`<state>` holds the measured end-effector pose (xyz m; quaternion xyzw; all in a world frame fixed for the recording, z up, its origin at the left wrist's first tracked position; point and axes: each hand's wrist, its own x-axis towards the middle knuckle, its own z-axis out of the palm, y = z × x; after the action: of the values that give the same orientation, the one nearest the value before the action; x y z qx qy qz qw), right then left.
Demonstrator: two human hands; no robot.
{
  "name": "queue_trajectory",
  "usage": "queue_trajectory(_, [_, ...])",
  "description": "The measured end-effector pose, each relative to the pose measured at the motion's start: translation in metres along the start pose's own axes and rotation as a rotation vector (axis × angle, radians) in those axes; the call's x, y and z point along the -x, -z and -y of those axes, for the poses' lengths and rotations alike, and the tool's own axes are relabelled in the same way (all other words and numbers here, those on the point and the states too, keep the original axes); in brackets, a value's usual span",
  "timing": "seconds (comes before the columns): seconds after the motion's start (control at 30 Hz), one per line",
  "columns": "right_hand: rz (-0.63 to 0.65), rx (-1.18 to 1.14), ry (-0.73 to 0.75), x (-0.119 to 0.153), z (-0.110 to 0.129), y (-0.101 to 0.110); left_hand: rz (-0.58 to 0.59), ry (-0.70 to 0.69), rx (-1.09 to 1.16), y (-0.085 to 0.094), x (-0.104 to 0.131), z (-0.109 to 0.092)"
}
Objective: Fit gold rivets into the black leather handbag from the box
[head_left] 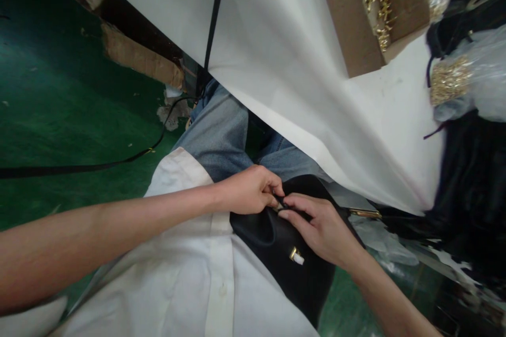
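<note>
A black leather-like piece [272, 242] lies across my lap, over the jeans and the white shirt. On it sits a small gold fitting [294, 254] with a white bit at its lower side. My left hand [253, 189] is closed in a pinch at the upper part of the black piece. Facing it, my right hand [318, 226] pinches the same spot, and the fingertips of both hands nearly touch. Between them shows a small dark strip with a light spot, too small to make out clearly.
A white-covered table [272, 63] stands ahead, bearing a cardboard box [350, 21] of gold pieces and, at the right, a plastic bag [490, 73]. One black strap [215, 16] crosses the table; another black strap [79, 169] stretches over the green floor at the left.
</note>
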<state>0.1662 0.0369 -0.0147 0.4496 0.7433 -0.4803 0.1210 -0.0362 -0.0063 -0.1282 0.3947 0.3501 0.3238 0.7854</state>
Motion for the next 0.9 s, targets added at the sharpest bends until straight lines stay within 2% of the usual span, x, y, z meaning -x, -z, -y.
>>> queue_trajectory(0.1, [-0.055,0.051,0.01,0.004,0.002,0.0,-0.028,-0.007,-0.004,-0.004,-0.002,0.001])
queue_trajectory(0.23, [-0.24,-0.08,-0.143,0.013,0.0,-0.006,-0.047,-0.014,-0.004,-0.005,-0.002,0.001])
queue_trajectory(0.27, [-0.242,-0.081,-0.115,0.015,-0.001,-0.006,-0.049,-0.016,-0.007,-0.005,-0.001,0.001])
queue_trajectory(0.37, [-0.148,0.034,0.088,0.017,-0.003,-0.003,-0.061,-0.02,-0.03,-0.005,-0.001,-0.001])
queue_trajectory(0.43, [-0.109,0.094,0.157,0.017,-0.002,0.001,-0.072,-0.023,-0.054,-0.006,-0.001,-0.004])
queue_trajectory(0.77, [-0.125,0.093,0.187,0.017,-0.004,0.005,-0.104,-0.02,-0.148,-0.008,-0.001,-0.015])
queue_trajectory(0.83, [-0.139,0.078,0.138,0.018,-0.004,0.002,-0.12,-0.014,-0.175,-0.009,-0.001,-0.017])
queue_trajectory(0.9, [-0.156,0.013,0.03,0.019,-0.005,-0.001,-0.128,-0.012,-0.2,-0.01,0.0,-0.021])
